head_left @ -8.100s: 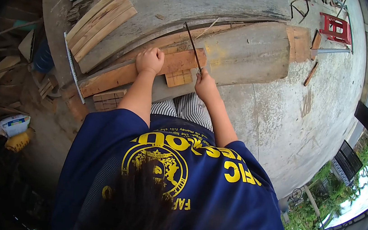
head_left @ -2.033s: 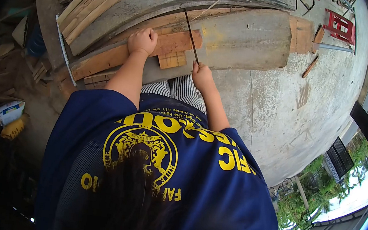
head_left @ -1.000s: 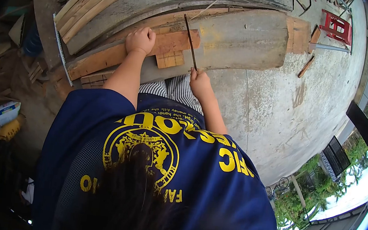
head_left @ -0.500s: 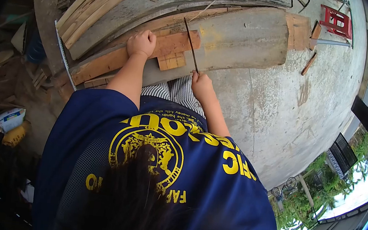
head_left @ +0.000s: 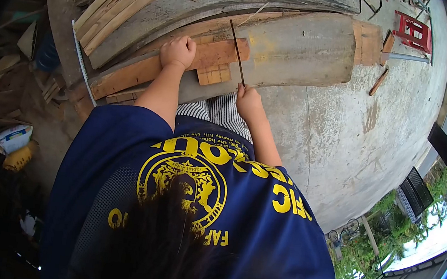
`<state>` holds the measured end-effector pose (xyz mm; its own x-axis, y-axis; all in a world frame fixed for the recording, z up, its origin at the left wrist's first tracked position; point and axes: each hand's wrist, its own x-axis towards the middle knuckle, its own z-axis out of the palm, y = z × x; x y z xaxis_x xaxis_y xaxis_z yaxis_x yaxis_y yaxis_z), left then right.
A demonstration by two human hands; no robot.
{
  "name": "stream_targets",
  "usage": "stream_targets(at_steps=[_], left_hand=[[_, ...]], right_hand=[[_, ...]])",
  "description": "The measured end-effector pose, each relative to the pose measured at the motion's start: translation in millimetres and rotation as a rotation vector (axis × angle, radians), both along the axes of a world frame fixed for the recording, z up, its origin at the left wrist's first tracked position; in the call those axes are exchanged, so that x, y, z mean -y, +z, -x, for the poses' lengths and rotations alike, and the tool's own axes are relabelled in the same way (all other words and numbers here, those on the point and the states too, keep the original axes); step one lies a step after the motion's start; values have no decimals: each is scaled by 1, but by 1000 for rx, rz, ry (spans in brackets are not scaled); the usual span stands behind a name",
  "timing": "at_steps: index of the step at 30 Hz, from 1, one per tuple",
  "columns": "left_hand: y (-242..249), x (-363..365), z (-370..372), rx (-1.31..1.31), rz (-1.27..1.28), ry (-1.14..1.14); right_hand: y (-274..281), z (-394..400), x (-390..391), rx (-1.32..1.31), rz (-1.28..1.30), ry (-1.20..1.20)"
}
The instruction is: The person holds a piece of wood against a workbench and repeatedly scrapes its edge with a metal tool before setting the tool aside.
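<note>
My right hand (head_left: pixel 249 101) is closed around the near end of a saw (head_left: pixel 238 52), its thin dark blade seen edge-on. The blade lies across a reddish-brown wooden plank (head_left: pixel 211 53), close to the plank's right end. Farther left, my left hand (head_left: pixel 178 52) is closed over that plank and bears down on it from above. A short, lighter wood block (head_left: pixel 214 75) sits beside the plank on my side. Beneath them is a wide grey board (head_left: pixel 305 49) with a yellowish stain near the blade. My palms and what lies under my left fingers are hidden.
Several cut boards (head_left: pixel 120 9) are stacked at the upper left, near a long metal ruler (head_left: pixel 84 63). A red plastic stool (head_left: pixel 413 31) stands on the concrete floor (head_left: pixel 340 131) at upper right. Wood scraps and a white sack (head_left: pixel 13 138) lie at left.
My right hand and the saw have moved slightly away from my body across the plank. My left hand keeps its place on the plank. The whole view has shifted a little.
</note>
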<state>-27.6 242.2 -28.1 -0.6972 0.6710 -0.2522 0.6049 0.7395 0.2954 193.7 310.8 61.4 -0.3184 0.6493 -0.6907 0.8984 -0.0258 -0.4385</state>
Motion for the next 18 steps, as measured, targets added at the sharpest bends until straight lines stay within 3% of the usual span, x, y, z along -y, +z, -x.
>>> stream_targets(at_steps=[4, 12, 18], left_hand=[[4, -2, 0, 9, -8, -6], [4, -4, 1, 17, 7, -21], [2, -1, 1, 30, 17, 7]], right_hand=[[22, -31, 17, 37, 47, -43], [-22, 24, -17, -55, -32, 20], [29, -34, 22, 88, 70, -27]])
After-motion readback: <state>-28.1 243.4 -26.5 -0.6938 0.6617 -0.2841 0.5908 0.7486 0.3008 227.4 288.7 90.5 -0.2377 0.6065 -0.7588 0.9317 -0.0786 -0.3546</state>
